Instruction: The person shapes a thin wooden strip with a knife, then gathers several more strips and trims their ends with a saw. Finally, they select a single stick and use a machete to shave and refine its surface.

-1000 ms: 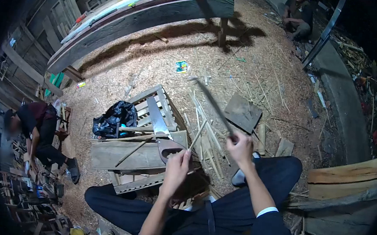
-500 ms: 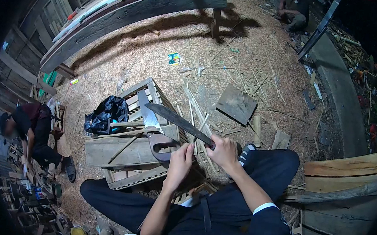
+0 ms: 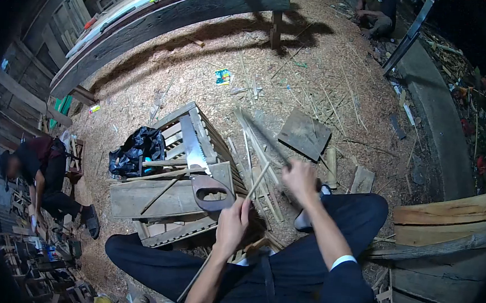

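My left hand (image 3: pixel 232 225) grips a thin bamboo strip (image 3: pixel 256 182) that rises up and to the right from the fist. My right hand (image 3: pixel 300 178) is closed on the handle of a long machete (image 3: pixel 263 137), whose blade is motion-blurred and points up-left, away from the strip. Both hands hover over the right end of a wooden crate (image 3: pixel 163 199) in front of my knees. On the crate lies a hand saw (image 3: pixel 197 162) with its brown handle near my left hand.
A black plastic bag (image 3: pixel 136 151) sits at the crate's left. Split bamboo strips (image 3: pixel 252 146) and a flat board (image 3: pixel 304 134) lie on the sawdust ground. A person (image 3: pixel 38 174) crouches at the left, another (image 3: pixel 376 14) at top right. Planks (image 3: pixel 446 222) lie at my right.
The machete blade lay low across the strip half a second ago; now my right hand has swung it up and away to the right. My left hand keeps the strip.
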`<state>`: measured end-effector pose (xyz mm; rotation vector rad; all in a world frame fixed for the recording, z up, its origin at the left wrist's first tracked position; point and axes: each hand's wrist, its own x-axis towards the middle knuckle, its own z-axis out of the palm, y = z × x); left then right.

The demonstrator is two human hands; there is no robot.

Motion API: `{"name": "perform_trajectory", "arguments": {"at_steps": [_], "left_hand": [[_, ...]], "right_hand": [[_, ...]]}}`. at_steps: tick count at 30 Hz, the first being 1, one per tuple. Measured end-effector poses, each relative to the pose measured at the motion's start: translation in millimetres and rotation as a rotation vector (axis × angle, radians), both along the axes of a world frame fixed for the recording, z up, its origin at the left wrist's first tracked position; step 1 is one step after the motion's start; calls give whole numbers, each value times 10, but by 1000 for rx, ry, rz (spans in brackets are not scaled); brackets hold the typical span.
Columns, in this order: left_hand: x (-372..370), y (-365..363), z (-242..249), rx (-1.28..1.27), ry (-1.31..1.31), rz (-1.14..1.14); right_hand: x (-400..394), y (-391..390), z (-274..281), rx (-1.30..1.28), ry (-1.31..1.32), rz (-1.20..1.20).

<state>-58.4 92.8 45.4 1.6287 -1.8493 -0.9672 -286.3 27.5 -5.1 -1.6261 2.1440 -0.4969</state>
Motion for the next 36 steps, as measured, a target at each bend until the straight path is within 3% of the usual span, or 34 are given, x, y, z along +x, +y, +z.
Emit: {"name": "perform_trajectory", "arguments": {"at_steps": [2,5,9,10,20,24,33,36], "left_hand": [[80,60,137,-4,-9,53],[111,-84,158,11,-3,63],[-16,-211,139,-4,59,42],[-60,-211,153,-23,162,54],[-182,-264,85,37,200,-49],[-183,-279,-17,5,275,-35],[-66,-332,-136,222,307,-52],[-13,-342,-164,271,329,-77]], "right_hand": [[-138,-48,36,-61,-41,-163],[16,95,190,-163,-166,-195],[138,204,281,-267,-192,-122],[166,224,320,-267,-193,-126],[381,349,283,-178,-123,113],[375,365,261,-156,-96,130],[222,310,342,-180,-30,114],[142,277,469,-240,-180,34]]}}
